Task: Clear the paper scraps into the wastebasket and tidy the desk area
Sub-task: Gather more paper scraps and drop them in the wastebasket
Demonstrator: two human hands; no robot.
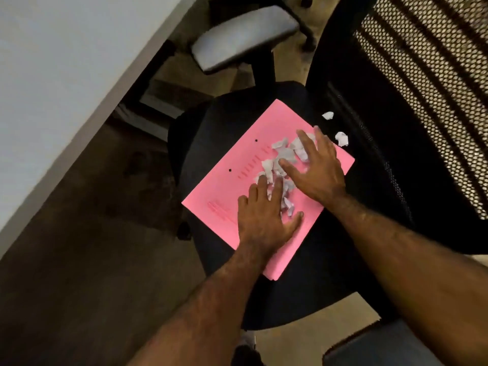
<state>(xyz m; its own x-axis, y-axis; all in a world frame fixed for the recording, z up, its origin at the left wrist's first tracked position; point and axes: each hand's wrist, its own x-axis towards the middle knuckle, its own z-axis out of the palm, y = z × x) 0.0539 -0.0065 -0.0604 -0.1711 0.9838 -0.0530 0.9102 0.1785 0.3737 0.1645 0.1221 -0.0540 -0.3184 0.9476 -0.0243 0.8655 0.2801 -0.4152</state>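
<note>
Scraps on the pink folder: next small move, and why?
Probably draw both hands together to bunch the scraps into one pile. The left hand and right hand lie flat and open on either side of them on the pink folder. Two stray scraps sit off it on the chair seat.

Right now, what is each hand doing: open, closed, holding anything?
Left hand: open, flat on the pink folder, fingers at the paper scraps.
Right hand: open, spread over the scraps, gripping nothing.
</note>
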